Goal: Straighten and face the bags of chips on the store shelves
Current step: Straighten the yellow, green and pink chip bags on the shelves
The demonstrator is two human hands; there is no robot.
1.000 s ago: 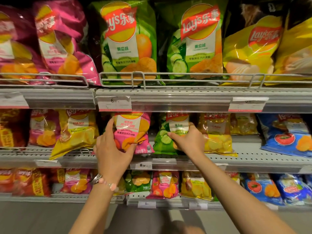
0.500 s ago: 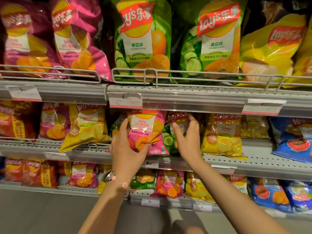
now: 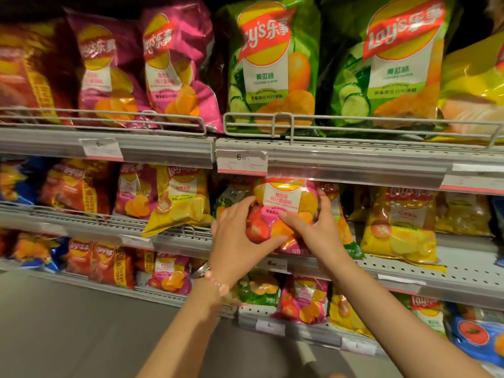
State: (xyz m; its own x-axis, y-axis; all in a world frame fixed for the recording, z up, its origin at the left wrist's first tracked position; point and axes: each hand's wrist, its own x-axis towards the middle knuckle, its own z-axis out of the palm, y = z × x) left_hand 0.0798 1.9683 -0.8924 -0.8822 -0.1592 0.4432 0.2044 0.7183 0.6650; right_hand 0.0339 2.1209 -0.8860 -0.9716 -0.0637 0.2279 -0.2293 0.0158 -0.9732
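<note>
A small pink bag of chips [image 3: 283, 199] stands upright at the front of the middle shelf [image 3: 450, 271], label facing me. My left hand [image 3: 240, 238] grips its left and lower edge, thumb across the front. My right hand [image 3: 317, 231] holds its right side, fingers behind the edge and thumb on the front. A green bag [image 3: 353, 248] is mostly hidden behind my right hand. A tilted yellow bag [image 3: 180, 203] leans over the shelf edge to the left.
Large green bags [image 3: 272, 66] and magenta bags [image 3: 174, 66] stand behind a wire rail [image 3: 381, 126] on the upper shelf. A yellow bag [image 3: 401, 227] lies to the right on the middle shelf. Price tags [image 3: 241, 162] hang from the shelf lip. More small bags fill the lower shelf [image 3: 302, 298].
My right hand left the green bag and moved left onto the pink bag's right side. Both hands now hold the pink bag. The view has shifted left and closer.
</note>
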